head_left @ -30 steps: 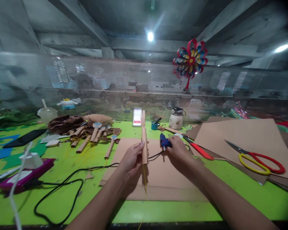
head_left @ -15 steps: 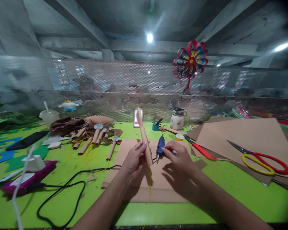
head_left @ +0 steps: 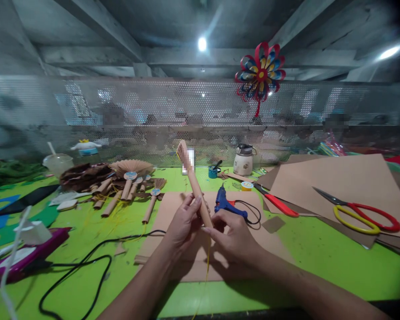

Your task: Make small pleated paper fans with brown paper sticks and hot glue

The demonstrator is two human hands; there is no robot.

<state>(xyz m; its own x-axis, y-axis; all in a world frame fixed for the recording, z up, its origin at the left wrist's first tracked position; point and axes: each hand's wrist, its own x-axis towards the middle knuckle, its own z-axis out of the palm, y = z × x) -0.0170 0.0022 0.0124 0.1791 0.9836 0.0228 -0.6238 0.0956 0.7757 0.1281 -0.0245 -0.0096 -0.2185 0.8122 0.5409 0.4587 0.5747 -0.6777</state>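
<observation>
My left hand [head_left: 186, 220] is closed round the rolled handle of a brown kraft paper fan [head_left: 195, 180]. The fan is tilted, its folded pleated end pointing up and away. At the handle's lower end, the thumb and forefinger of my right hand [head_left: 235, 233] pinch the tube; its other fingers curl partly out of sight. A yellow thread [head_left: 207, 258] hangs from that end. Just beyond my right hand a blue glue gun [head_left: 223, 202] lies on a brown paper sheet [head_left: 173, 209], its black cord looped beside it.
Several finished fans [head_left: 128, 180] lie at the left, near a purple power strip [head_left: 30, 253] with a black cable. To the right are red-and-yellow scissors [head_left: 356, 215], a red-handled knife [head_left: 280, 204] and stacked brown paper [head_left: 336, 186]. A flask [head_left: 243, 162] and a blue cup [head_left: 214, 172] stand behind.
My right hand has left the glue gun, which now lies on the paper, and moved left to the handle's lower end. The fan's top has tilted further left.
</observation>
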